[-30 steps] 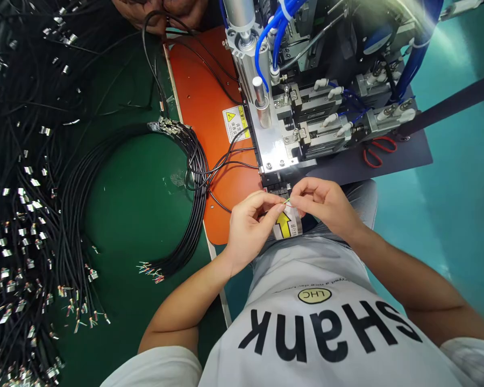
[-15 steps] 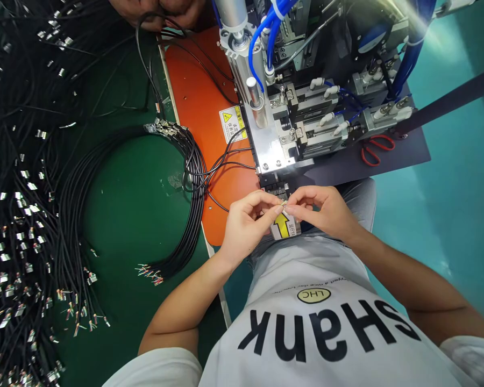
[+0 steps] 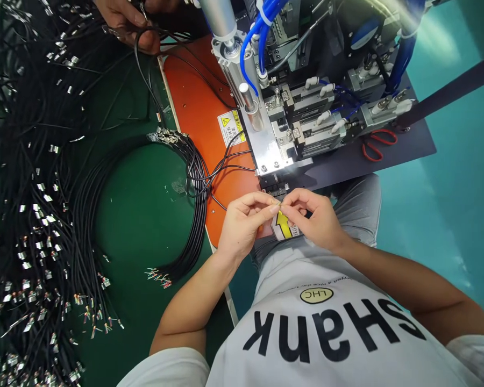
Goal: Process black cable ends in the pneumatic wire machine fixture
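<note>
My left hand (image 3: pixel 244 223) pinches the end of a thin black cable, its thumb and forefinger pressed together. That cable (image 3: pixel 218 202) runs over the orange plate and under the hand. Facing it, my right hand (image 3: pixel 314 217) is closed in a pinch on the small wires (image 3: pixel 280 205) at the same end. The fingertips of both hands nearly meet and cover most of the wires. Just below them lies a white label with a yellow arrow (image 3: pixel 283 224). A machine with a metal block (image 3: pixel 272 153) stands right beyond my fingers.
A curved bundle of black cables (image 3: pixel 199 226) lies on the green table (image 3: pixel 145 215), partly over the orange plate (image 3: pixel 193 91). More cables with metal connectors (image 3: pixel 40 215) heap at the left. Red-handled scissors (image 3: pixel 379 145) lie at the right. Another person's hand (image 3: pixel 129 21) holds something at the top.
My fingertips have come closer together, with less wire showing between them. The other person's hand has shifted left and now shows its fingers. The view has moved slightly.
</note>
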Available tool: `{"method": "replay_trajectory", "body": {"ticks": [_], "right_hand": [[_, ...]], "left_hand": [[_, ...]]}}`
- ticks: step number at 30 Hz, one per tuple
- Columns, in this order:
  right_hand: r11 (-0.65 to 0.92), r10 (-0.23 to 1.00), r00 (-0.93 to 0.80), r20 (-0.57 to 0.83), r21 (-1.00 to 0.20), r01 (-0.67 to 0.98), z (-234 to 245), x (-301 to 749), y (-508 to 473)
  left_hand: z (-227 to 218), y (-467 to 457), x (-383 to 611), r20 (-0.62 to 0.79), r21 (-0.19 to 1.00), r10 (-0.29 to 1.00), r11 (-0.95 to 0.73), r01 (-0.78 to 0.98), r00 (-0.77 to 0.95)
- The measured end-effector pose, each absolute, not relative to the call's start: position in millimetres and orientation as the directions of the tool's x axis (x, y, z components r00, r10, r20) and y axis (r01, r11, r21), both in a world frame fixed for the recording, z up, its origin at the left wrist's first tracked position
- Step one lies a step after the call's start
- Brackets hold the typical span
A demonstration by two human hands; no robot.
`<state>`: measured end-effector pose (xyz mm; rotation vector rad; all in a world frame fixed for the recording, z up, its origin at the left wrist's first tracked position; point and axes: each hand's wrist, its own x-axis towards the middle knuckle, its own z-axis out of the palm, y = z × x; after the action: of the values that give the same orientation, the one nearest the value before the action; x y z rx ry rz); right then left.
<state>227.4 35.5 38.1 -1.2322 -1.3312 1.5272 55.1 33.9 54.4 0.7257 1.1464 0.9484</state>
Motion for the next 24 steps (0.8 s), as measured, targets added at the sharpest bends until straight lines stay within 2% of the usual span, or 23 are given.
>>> {"method": "replay_trajectory", "body": {"ticks": [5,16,24], "right_hand": [[-0.164,0.957,-0.236,-0.168,-0.986,0.035,37,223,36],[0.0,0.988,-0.151,-0.025,-0.986,0.165,34,215,30],[-0.012,0.979,-0.197,-0.056,-0.976,0.218,41,229,37]], "left_hand": [[54,33,59,-0.417,0.867,0.906,0.422,-0.265,0.078],[48,26,70,-0.379,0.893,0.924,0.352,-0.28,-0.045],[51,23,73,-0.393,0.895,0.918,0.367,-0.255,-0.057]]}}
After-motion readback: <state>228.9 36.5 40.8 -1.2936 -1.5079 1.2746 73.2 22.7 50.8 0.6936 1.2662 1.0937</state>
